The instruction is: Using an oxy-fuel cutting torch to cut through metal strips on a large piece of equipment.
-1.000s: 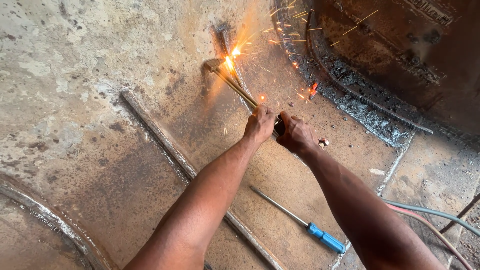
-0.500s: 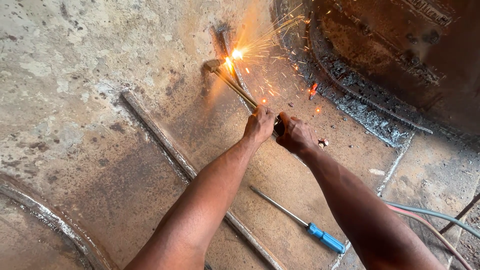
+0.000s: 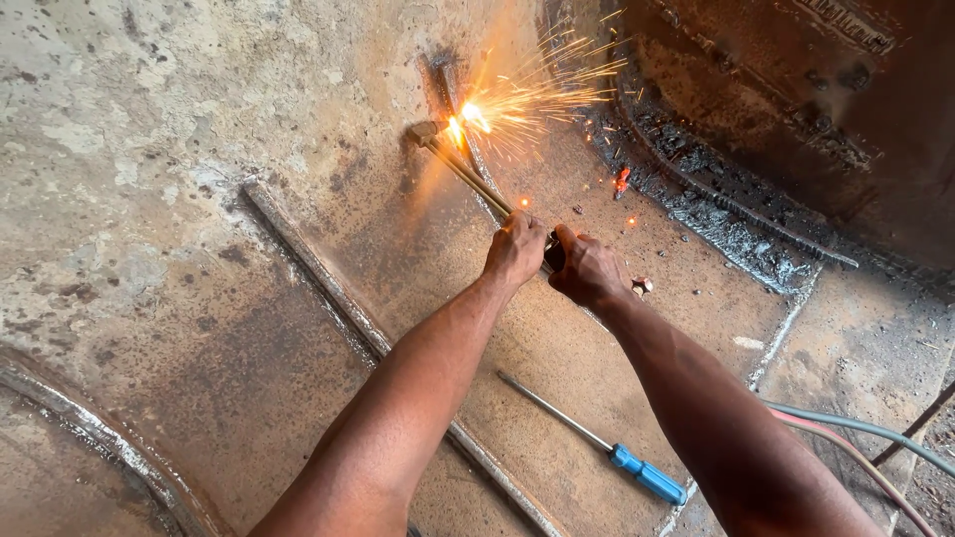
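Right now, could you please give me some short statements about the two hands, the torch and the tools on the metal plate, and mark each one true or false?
1. Both the left hand and the right hand grip the long brass cutting torch. True.
2. The torch tip throws orange sparks. True.
3. The blue-handled screwdriver is held in the right hand. False: it lies on the rusty steel plate, below the right forearm.
4. The hoses run at the left edge. False: they lie at the lower right.
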